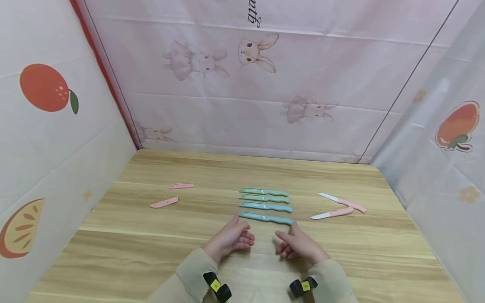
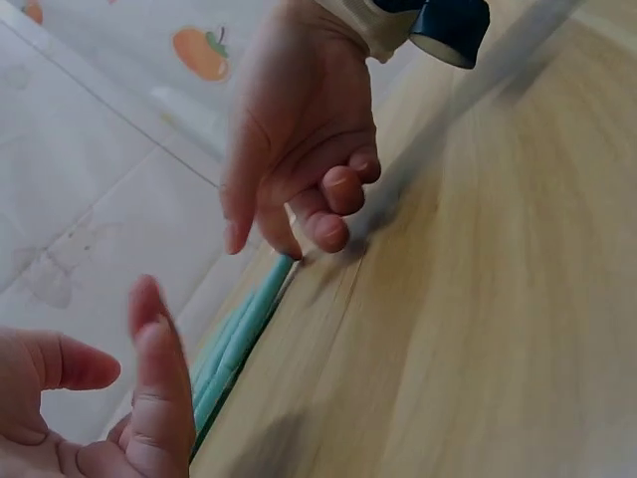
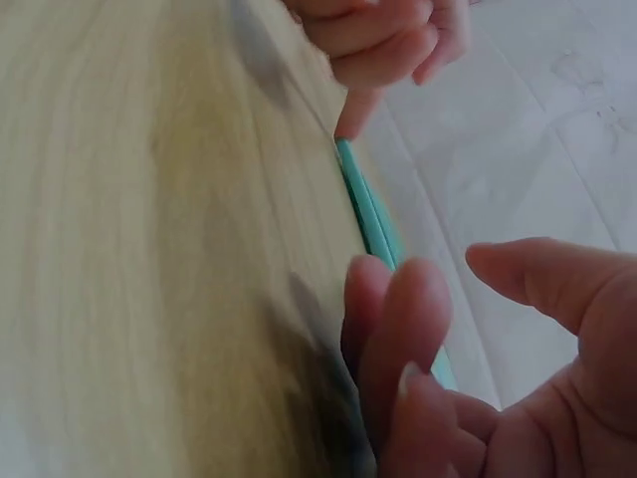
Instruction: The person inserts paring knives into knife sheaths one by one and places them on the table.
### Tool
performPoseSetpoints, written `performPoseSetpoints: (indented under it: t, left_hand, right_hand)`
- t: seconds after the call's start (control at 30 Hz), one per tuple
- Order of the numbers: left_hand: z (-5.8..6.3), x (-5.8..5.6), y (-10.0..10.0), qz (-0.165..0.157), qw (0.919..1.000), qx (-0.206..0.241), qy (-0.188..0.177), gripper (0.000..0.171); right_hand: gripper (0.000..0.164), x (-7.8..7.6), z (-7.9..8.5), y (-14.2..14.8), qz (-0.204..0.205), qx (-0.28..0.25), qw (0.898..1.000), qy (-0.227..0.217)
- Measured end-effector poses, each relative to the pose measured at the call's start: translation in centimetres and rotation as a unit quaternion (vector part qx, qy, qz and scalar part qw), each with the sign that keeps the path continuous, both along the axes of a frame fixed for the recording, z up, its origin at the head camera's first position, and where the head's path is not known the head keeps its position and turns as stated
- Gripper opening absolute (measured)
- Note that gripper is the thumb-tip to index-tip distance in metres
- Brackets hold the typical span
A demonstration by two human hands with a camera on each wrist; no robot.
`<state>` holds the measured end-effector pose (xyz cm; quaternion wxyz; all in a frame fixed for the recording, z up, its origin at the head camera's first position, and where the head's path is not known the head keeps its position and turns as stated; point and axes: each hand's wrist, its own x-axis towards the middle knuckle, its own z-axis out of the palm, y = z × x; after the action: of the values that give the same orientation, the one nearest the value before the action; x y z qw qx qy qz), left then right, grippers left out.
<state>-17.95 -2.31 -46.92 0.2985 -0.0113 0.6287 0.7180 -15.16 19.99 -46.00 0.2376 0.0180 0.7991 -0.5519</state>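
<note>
Two green knives (image 1: 265, 198) and two blue knives lie in a parallel row at mid-table, blades covered by matching sheaths. My left hand (image 1: 233, 237) has its index finger at the sheath tip of the nearest blue knife (image 1: 278, 219). At that knife's handle end, the index finger of my right hand (image 1: 299, 244) touches it. Other fingers of both hands are loosely bent and hold nothing. In the left wrist view, the right hand (image 2: 304, 139) reaches down to the knife end; the right wrist view has the left hand (image 3: 383, 45) at the opposite end.
Two pink-handled knives with bare white blades (image 1: 331, 213) lie crossed at the right. Two pink sheaths (image 1: 164, 202) lie apart at the left. Printed cloth walls (image 1: 227, 122) border the wooden table (image 1: 125, 244) at the back and sides.
</note>
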Motion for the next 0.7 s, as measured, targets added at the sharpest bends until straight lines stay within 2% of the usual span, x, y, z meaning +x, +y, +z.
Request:
performPoseSetpoints:
  t: [0.27,0.43,0.6,0.7]
  left_hand:
    - [-0.1,-0.5,-0.2,-0.025,0.9995,-0.018,0.004,0.064]
    - [-0.2,-0.6,-0.6,-0.034,0.9989,-0.031,0.006,0.074]
    - [-0.1,-0.8,-1.3,-0.038,0.9988,-0.030,0.000,0.074]
    - [0.3,-0.9,-2.1,-0.042,0.9983,-0.039,0.010,0.070]
  right_hand:
    - [0.092,-0.3,-0.2,-0.1,-0.012,0.068,0.997,0.020]
    - [0.087,-0.3,-0.1,-0.1,-0.015,0.111,0.993,0.034]
    - [0.085,-0.5,-0.3,0.0,-0.016,0.119,0.992,0.039]
    - [0.078,-0.5,-0.3,0.2,-0.022,0.112,0.992,0.044]
